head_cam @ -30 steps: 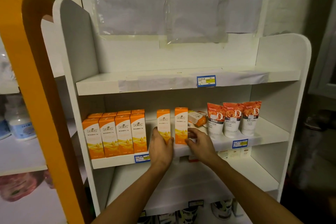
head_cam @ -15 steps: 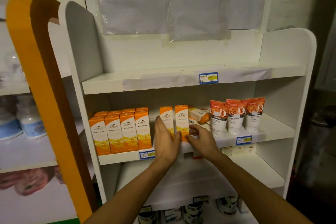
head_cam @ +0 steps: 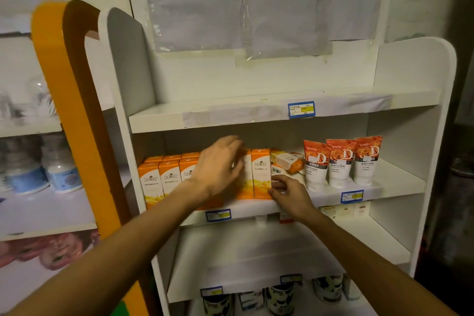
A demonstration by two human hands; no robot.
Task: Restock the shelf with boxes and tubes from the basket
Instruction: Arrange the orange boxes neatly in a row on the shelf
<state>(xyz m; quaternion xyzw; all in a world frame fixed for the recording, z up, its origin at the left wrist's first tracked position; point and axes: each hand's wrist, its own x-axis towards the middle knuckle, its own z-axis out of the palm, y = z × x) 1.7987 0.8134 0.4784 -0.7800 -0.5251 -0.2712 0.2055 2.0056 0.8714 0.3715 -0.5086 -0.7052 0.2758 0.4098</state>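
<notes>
**Hands at the orange boxes on the middle shelf**

The white middle shelf board (head_cam: 400,187) ran between two white side panels, with the upper shelf board (head_cam: 159,120) close above the box tops, so headroom there was slight. Open board lay at the shelf's right end, past the tubes, and along the front edge before the tubes.

The left hand (head_cam: 218,169), blurred, reached in over the front edge with fingers spread and fairly straight, lying against the upper face of one tall orange-and-white cardboard box (head_cam: 243,177); whether any finger curled round it could not be told. The right hand (head_cam: 289,192) sat at the front edge, fingers bent and tips pressed to the lower right side of the neighbouring tall orange box (head_cam: 261,174). These two boxes stood upright and touching, near the shelf's middle.

At the left end stood a block of the same orange boxes (head_cam: 169,182): three showed in the front row and three tops behind, with the left hand hiding more. Just right of the right hand lay small orange-and-white cartons (head_cam: 287,161), tumbled, count unclear. Three orange rose-printed plastic tubes (head_cam: 339,164) stood cap-down, side by side.
</notes>
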